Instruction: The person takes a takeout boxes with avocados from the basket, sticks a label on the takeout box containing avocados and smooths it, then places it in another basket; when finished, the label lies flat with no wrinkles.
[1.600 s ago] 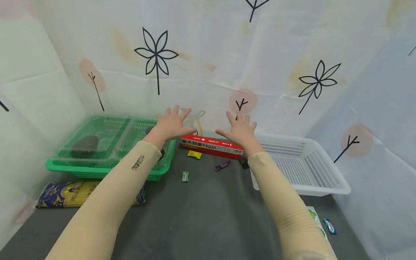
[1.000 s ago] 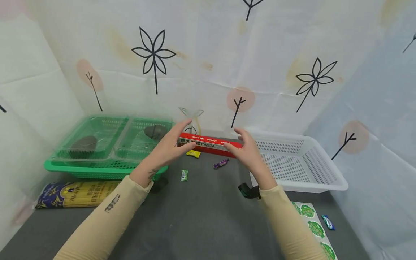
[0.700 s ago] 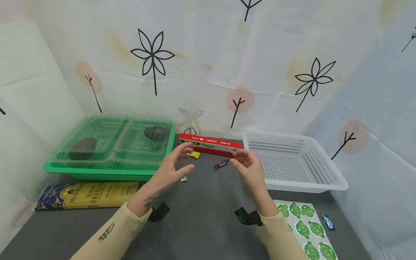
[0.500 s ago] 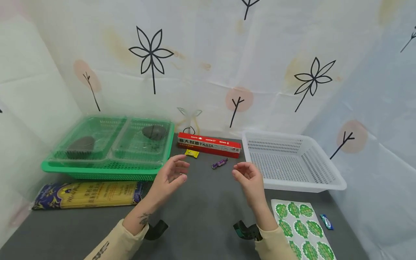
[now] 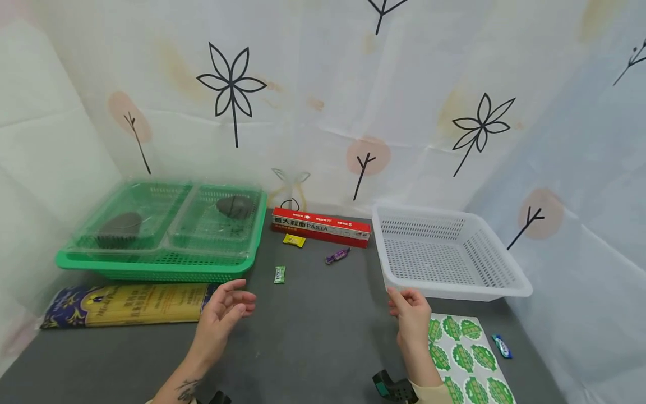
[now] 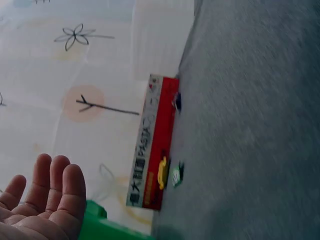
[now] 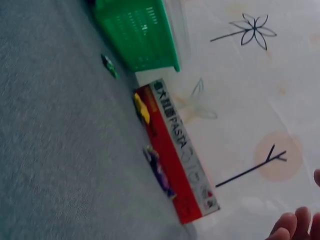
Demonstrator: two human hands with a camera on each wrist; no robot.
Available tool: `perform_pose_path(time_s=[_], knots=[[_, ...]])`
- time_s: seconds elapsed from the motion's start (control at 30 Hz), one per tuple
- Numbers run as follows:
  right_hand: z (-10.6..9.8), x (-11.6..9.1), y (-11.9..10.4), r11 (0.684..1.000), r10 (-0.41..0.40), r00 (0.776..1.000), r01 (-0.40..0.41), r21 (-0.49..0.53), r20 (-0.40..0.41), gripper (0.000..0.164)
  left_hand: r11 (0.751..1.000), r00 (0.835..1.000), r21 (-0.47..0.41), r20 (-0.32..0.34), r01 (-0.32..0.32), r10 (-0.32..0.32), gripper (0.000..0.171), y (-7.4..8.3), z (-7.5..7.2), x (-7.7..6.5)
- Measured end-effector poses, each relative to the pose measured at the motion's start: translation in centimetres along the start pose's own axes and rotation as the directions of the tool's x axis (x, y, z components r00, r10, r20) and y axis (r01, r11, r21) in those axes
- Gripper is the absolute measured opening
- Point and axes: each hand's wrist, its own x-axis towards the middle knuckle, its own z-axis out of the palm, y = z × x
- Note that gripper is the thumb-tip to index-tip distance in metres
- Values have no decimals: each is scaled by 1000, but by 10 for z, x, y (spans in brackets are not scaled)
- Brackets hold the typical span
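My left hand (image 5: pixel 221 318) is held over the dark table with its fingers loosely bent and nothing in them. It overlaps the right end of a yellow and blue pasta bag (image 5: pixel 141 304). In the left wrist view its palm and relaxed fingers show at the lower left. My right hand (image 5: pixel 414 321), also holding nothing, hovers in front of the white basket (image 5: pixel 456 290), beside a sheet of round green stickers (image 5: pixel 463 359). Only a few of its fingertips (image 7: pixel 302 220) enter the right wrist view. A red pasta box (image 5: pixel 321 227) lies at the back, beyond both hands.
A green basket (image 5: pixel 151 272) at the left bears two clear plastic trays with a dark object seen in each. Wrapped candies lie about: yellow (image 5: pixel 294 240), purple (image 5: pixel 337 256), green (image 5: pixel 280 274) and blue (image 5: pixel 502 346). A patterned white cloth (image 5: pixel 303 67) hangs behind.
Both hands have drawn back from above the red box toward me and lower, moving wider apart, and their spread fingers have relaxed into a loose bend. The objects stay where they were.
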Motion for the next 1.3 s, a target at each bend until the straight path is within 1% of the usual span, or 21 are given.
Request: perform_pose_path(time_s=[0.13,0.17,0.27,0.37,0.43,0.5,0.57,0.67,0.8,0.9,0.93,1.0,1.07,1.13,1.2,1.3], knots=[[-13,13,22,999,-29,997,30,19,-71,28,999,997,-22,-59,-43,42,31,-7,-14,-4],[-16,19,30,999,-39,996,42,31,-85,29,999,996,-21,-73,-49,47,31,-8,-17,-4],[-22,38,53,998,-64,988,66,11,-139,37,998,992,-18,-112,-61,59,31,-10,-25,-4],[-26,58,75,996,-85,977,91,18,-197,50,999,989,-26,-146,-44,40,32,-10,-31,-4],[-27,68,81,992,-110,966,119,26,-232,57,999,986,-23,-164,-26,21,32,-10,-35,-4],[-28,75,81,987,-139,959,154,42,-247,59,1000,985,-22,-173,-14,10,33,-9,-38,-4],[-29,79,80,980,-176,952,193,48,-249,56,1000,982,1,-187,10,-10,33,-8,-40,-3],[-32,83,80,974,-197,951,217,59,-237,49,1000,980,8,-200,2,0,35,-7,-41,-2],[-39,85,83,973,-185,953,212,90,-242,46,1000,975,13,-221,-15,18,39,-5,-38,4],[-41,84,79,970,-178,952,212,117,-250,47,999,966,49,-257,14,-1,41,-2,-36,10],[-41,82,77,970,-175,952,211,124,-251,47,998,961,59,-276,34,-17,41,-1,-36,12],[-41,80,73,969,-169,953,208,137,-251,45,993,943,94,-330,77,-42,43,2,-36,17],[-39,77,69,969,-168,956,204,137,-241,43,985,921,125,-385,118,-61,45,5,-37,23],[-39,77,69,967,-171,957,208,146,-235,44,973,897,169,-437,159,-71,47,7,-40,28],[-39,78,71,967,-178,957,213,142,-229,47,954,877,218,-474,204,-79,49,9,-44,32],[-38,80,75,968,-182,956,215,127,-231,53,904,851,306,-515,298,-106,57,12,-51,37]])
